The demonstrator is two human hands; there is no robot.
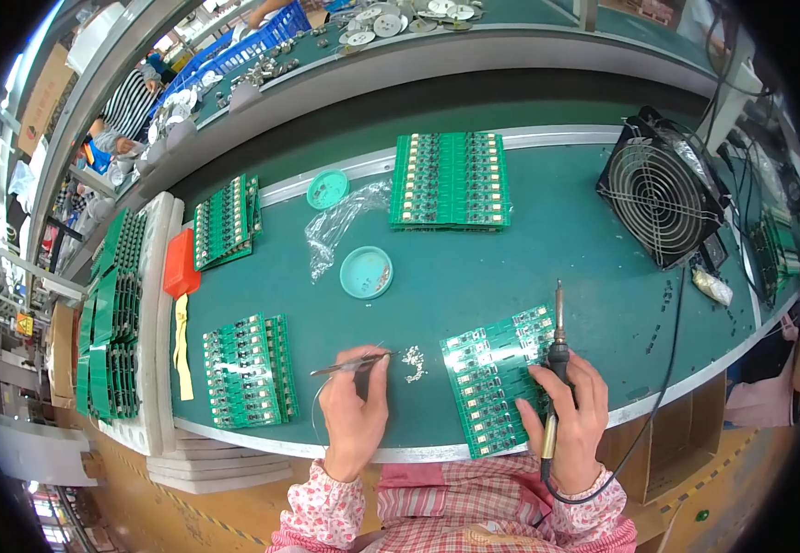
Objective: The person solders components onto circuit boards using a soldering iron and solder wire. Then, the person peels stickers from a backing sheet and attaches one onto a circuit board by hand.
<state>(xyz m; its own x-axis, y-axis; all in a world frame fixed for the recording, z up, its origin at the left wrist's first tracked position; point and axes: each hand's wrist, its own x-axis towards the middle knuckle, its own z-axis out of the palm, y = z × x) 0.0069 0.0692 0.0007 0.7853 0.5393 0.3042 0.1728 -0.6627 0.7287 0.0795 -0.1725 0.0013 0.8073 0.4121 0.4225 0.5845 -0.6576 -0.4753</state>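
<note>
My left hand pinches dark tweezers, whose tip points right toward a small heap of tiny white parts on the green mat. My right hand holds a soldering iron with its metal tip pointing up and away. Beneath the right fingers lies a green circuit board panel with rows of components, slightly tilted on the mat. The iron's black cable curves round to the right of my right hand.
Board stacks stand at the back, back left and front left. Two round dishes lie near clear plastic film. A black fan is at right, a red box at left. People work beyond the shelf.
</note>
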